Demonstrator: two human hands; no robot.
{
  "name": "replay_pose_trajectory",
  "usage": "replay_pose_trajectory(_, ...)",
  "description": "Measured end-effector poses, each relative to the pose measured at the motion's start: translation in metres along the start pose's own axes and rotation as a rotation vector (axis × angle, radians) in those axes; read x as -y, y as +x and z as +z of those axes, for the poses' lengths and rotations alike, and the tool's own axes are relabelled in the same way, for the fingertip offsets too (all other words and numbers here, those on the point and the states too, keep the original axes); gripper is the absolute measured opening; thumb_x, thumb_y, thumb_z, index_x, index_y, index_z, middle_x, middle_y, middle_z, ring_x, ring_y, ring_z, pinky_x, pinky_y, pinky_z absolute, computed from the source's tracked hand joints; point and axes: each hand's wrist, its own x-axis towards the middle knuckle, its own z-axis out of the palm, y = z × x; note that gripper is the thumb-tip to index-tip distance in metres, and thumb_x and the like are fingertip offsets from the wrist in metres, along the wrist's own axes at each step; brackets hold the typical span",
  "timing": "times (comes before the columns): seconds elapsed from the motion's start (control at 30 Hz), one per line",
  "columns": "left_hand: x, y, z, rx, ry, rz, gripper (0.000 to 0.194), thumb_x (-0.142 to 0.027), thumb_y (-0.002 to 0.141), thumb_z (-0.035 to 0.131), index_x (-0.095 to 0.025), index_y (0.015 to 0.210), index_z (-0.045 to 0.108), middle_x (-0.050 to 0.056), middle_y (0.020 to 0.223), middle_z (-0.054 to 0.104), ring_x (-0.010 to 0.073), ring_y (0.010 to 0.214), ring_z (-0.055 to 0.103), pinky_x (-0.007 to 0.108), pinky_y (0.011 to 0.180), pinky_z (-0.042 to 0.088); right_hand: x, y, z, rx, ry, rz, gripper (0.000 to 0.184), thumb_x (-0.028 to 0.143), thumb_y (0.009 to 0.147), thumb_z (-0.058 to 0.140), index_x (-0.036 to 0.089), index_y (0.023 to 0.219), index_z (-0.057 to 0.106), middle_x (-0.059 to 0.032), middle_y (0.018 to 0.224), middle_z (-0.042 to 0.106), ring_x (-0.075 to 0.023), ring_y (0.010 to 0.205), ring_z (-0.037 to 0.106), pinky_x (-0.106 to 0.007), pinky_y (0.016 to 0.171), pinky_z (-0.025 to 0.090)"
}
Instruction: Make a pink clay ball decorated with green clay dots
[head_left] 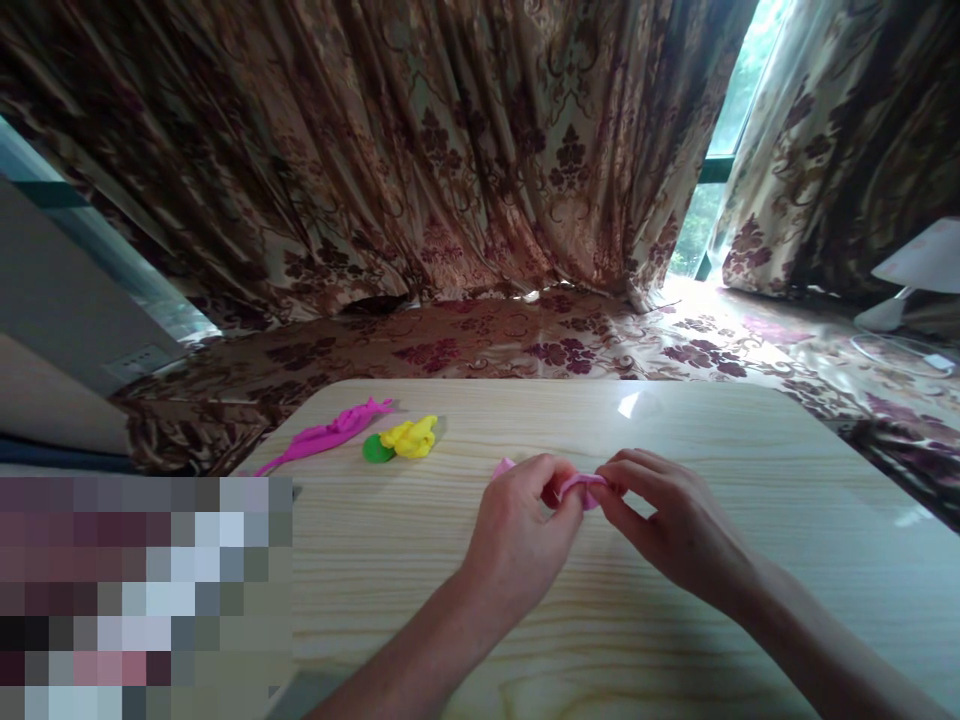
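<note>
Pink piece (583,491), soft and narrow, held in two hands over the middle of the table (750,660)

Listed left to right, all places given by the table, which is pale, wood-grained and round-cornered.

Magenta strip (330,432): crumpled, thin at its near end; lies along the table's left edge.

Green disc (378,448): flat, round; on the left part of the table, touching the yellow lump.

Yellow lump (411,437): folded and wrinkled; on the left part of the table, against the green disc's right side.

Left hand (525,510): over the middle of the table, thumb and fingers closed on the pink piece. A pink tip (503,467) shows behind its knuckles; whether it belongs to the same piece cannot be told.

Right hand (675,510): over the table, right of its middle, thumb and fingertips together on the right end of the pink piece.

Patterned curtains (450,150): brown and cream, floral; hanging beyond the table's far edge.

Lamp (926,258): pale shade, white base; beyond the table's far right corner, on floral cloth (697,345).
</note>
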Motion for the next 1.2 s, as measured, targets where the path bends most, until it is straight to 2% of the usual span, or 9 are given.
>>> replay_pose_trajectory(0.1,0.0008,-0.0008,-0.0005,0.018,0.082,0.054,0.014,-0.020,0.084,0.049,-0.024,0.086,0.063,-0.002,0.080,0.062,0.0149,0.079,0.054,0.031,0.081,0.036,-0.0005,-0.0006,0.0007,0.006,-0.003,-0.017,0.016,0.023,0.091,0.047,0.018,0.082,0.060,-0.0033,0.074,0.057,-0.0156,0.069,0.051,-0.028,0.062,0.037)
replay_pose_trajectory(0.17,0.0004,-0.0009,-0.0013,0.021,0.103,0.067,0.015,-0.020,0.084,0.050,-0.023,0.082,0.064,-0.001,0.080,0.061,0.0157,0.082,0.054,0.030,0.080,0.036,-0.0008,-0.0013,0.0017,-0.001,-0.001,-0.021,0.014,0.022,0.091,0.048,0.019,0.084,0.060,-0.0028,0.075,0.057,-0.0154,0.070,0.051,-0.028,0.063,0.038)
replay_pose_trajectory(0.27,-0.0003,-0.0003,-0.0019,0.052,0.078,0.059,0.017,-0.019,0.084,0.049,-0.021,0.072,0.062,-0.001,0.076,0.059,0.0144,0.078,0.053,0.028,0.077,0.037,-0.0006,-0.0019,0.0030,-0.007,-0.003,-0.019,0.012,0.021,0.090,0.049,0.018,0.083,0.059,-0.0024,0.075,0.056,-0.0154,0.070,0.051,-0.028,0.063,0.038)
replay_pose_trajectory(0.37,-0.0001,0.0003,-0.0014,0.088,0.077,0.055,0.015,-0.020,0.083,0.050,-0.020,0.074,0.062,0.000,0.077,0.059,0.0146,0.078,0.053,0.029,0.078,0.036,0.0000,-0.0014,0.0034,-0.004,-0.009,-0.036,0.013,0.020,0.089,0.049,0.018,0.080,0.058,-0.0022,0.074,0.056,-0.0157,0.070,0.050,-0.029,0.064,0.038)
replay_pose_trajectory(0.53,0.0009,0.0016,-0.0003,0.038,-0.039,-0.058,0.013,-0.025,0.082,0.052,-0.020,0.075,0.061,-0.001,0.073,0.060,0.0143,0.072,0.052,0.028,0.072,0.038,0.0011,-0.0012,0.0024,-0.015,0.052,0.004,0.008,0.023,0.089,0.051,0.019,0.090,0.058,-0.0027,0.082,0.057,-0.0151,0.074,0.053,-0.028,0.066,0.040)
replay_pose_trajectory(0.67,0.0010,0.0026,0.0005,0.043,-0.208,-0.145,0.016,-0.030,0.083,0.051,-0.019,0.077,0.061,-0.001,0.070,0.061,0.0134,0.067,0.053,0.026,0.067,0.039,-0.0001,-0.0026,0.0038,-0.048,0.039,0.031,0.007,0.022,0.087,0.052,0.019,0.083,0.057,-0.0013,0.075,0.055,-0.0143,0.068,0.052,-0.027,0.063,0.039)
replay_pose_trajectory(0.87,0.0048,0.0023,0.0024,0.068,-0.142,-0.078,0.017,-0.024,0.082,0.050,-0.020,0.071,0.062,-0.002,0.068,0.060,0.0135,0.067,0.053,0.026,0.066,0.038,-0.0004,-0.0009,0.0058,-0.062,0.044,0.025,0.005,0.019,0.086,0.053,0.018,0.085,0.058,-0.0013,0.076,0.056,-0.0140,0.069,0.052,-0.027,0.063,0.039)
replay_pose_trajectory(1.03,0.0036,0.0016,0.0009,0.092,-0.185,-0.063,0.021,-0.021,0.082,0.049,-0.019,0.067,0.062,-0.001,0.070,0.063,0.0136,0.068,0.055,0.026,0.068,0.039,0.0041,-0.0008,0.0074,-0.079,0.045,-0.013,0.008,0.017,0.087,0.051,0.018,0.085,0.058,-0.0009,0.073,0.055,-0.0135,0.067,0.050,-0.027,0.061,0.038)
replay_pose_trajectory(1.2,0.0002,0.0031,0.0002,0.069,-0.200,-0.059,0.012,-0.020,0.080,0.053,-0.021,0.080,0.064,-0.001,0.078,0.063,0.0143,0.075,0.055,0.025,0.069,0.041,0.0020,0.0005,0.0047,-0.135,-0.008,0.020,0.007,0.017,0.085,0.052,0.017,0.082,0.058,-0.0012,0.072,0.054,-0.0139,0.065,0.049,-0.027,0.060,0.038)
